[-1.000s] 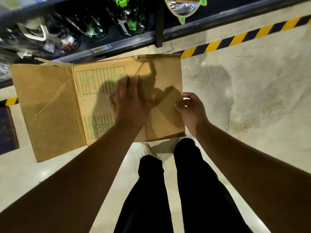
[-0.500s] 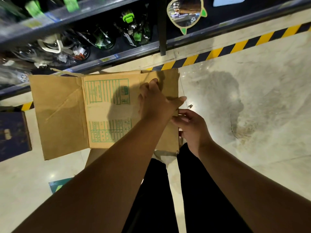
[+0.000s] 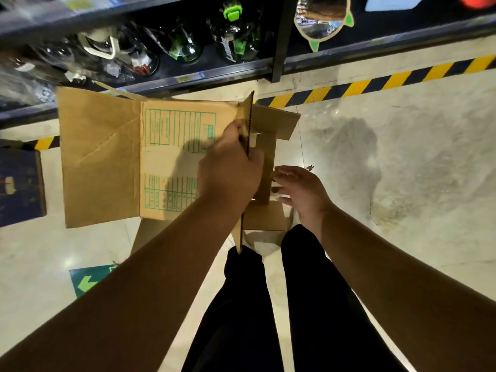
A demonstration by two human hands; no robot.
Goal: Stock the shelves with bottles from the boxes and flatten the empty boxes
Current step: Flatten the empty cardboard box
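Note:
A brown cardboard box [image 3: 107,157] with green printed tables hangs in front of me, partly collapsed, its left flap spread wide. My left hand [image 3: 230,167] grips the box's upright panel, which I see edge-on as a thin corrugated line. My right hand [image 3: 300,194] hovers just right of the box with fingers spread, holding nothing. Clear bottles with green parts [image 3: 230,36] stand on the low dark shelf [image 3: 188,76] behind the box.
A dark blue box [image 3: 20,183] sits on the floor at the left. Yellow-black hazard tape [image 3: 375,84] runs along the shelf base. A green arrow sticker [image 3: 88,280] lies on the pale floor. My black-trousered legs [image 3: 268,304] stand below the box.
My left hand moved right from the printed face and took hold of the box's panel, which now stands on edge. My right hand let go of the box's right edge and opened.

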